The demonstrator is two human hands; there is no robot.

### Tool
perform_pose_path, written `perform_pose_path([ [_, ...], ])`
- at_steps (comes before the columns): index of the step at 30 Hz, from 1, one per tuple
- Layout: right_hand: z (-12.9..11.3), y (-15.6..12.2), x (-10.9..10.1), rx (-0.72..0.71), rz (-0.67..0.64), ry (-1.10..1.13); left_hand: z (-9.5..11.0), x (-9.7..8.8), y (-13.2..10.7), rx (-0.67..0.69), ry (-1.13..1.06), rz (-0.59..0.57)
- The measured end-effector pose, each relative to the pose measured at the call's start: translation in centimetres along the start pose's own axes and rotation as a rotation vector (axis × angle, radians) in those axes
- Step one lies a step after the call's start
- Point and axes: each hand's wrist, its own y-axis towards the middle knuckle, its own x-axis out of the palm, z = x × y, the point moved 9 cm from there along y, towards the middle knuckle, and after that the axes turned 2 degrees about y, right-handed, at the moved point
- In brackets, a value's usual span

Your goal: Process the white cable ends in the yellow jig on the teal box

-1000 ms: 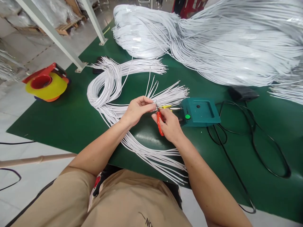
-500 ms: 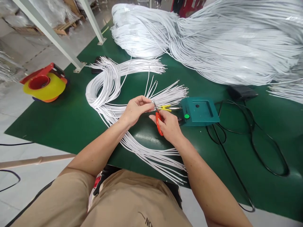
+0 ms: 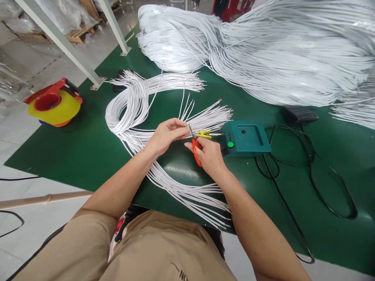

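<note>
My right hand [image 3: 210, 156] grips red-handled scissors [image 3: 196, 151], their dark blades pointing up and left towards my other fingertips. Pinched closed, my left hand [image 3: 168, 136] meets the blade tips at thumb and forefinger; it seems to hold a white cable end, mostly hidden by the fingers. Under and behind both hands runs a bundle of white cables [image 3: 129, 109], looped at the left, its ends fanned out. Just beyond the scissors, a yellow clip [image 3: 204, 134] sits on a metal rod of a teal box [image 3: 249, 136] with a green button [image 3: 231, 144].
A large heap of white cables [image 3: 278, 54] covers the back of the green table [image 3: 73, 156]. At left stands a red tape dispenser [image 3: 48, 101] with yellow tape. A black adapter [image 3: 300, 114] and black cord [image 3: 312, 171] lie at right. White posts [image 3: 117, 31] rise at back left.
Very little differs. My hands and the scissors stay almost in place, with the blades appearing slightly shifted at my left fingertips. The whole view has drifted a few pixels.
</note>
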Motion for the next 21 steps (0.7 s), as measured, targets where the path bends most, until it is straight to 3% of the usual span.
perform_pose_path([
  [9,-0.12,-0.31,0.18,0.056,-0.039,0.094,0.31,-0.63,-0.02,-0.003,0.064,0.017],
  [21,0.40,-0.41,0.37,0.081,-0.058,0.182,0.53,0.00,-0.16,-0.080,0.109,-0.107],
])
